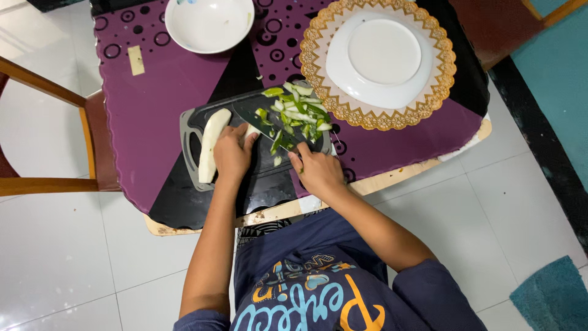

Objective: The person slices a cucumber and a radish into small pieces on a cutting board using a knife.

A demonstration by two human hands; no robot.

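While cutting: one gourd [212, 142] (two dishes [209, 23]).

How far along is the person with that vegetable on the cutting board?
Peeling looks done: a heap of green peelings lies on the dark cutting board, and the pale peeled vegetable beside it is bare. In hand now: the left hand rests against the vegetable and the right hand holds a knife. Left: the vegetable is whole, uncut, and the white bowl looks empty.
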